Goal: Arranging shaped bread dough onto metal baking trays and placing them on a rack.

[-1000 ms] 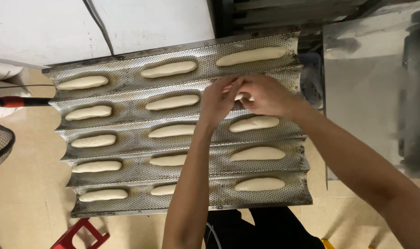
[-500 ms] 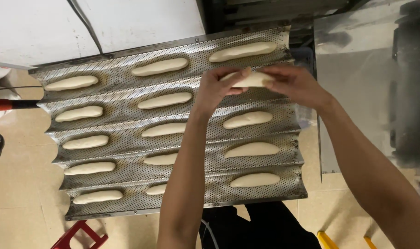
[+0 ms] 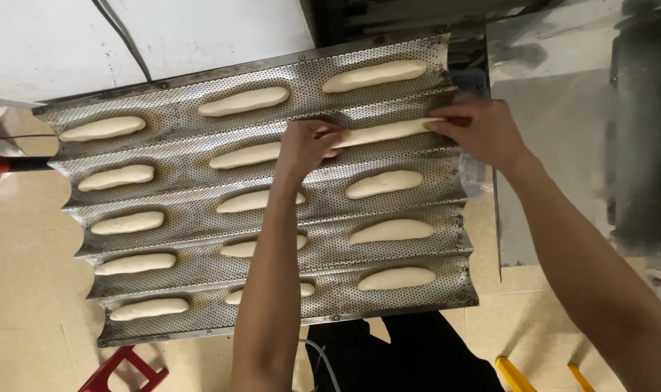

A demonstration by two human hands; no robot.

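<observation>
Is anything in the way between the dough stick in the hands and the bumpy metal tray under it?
Nothing visible. The left hand and right hand pinch the two ends of the long dough piece, which lies along the second groove of the perforated tray. That stretch of groove holds no other piece; the nearest dough piece lies further left.

Dough pieces (image 3: 383, 184) lie in tray (image 3: 388, 305) troughs.

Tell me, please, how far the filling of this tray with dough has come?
Done: fourteen dough pieces lie in the perforated tray, three per groove except the second. In hand: the left hand and right hand stretch the fifteenth piece into that groove. Left: letting it go; no slot shows free.
</observation>
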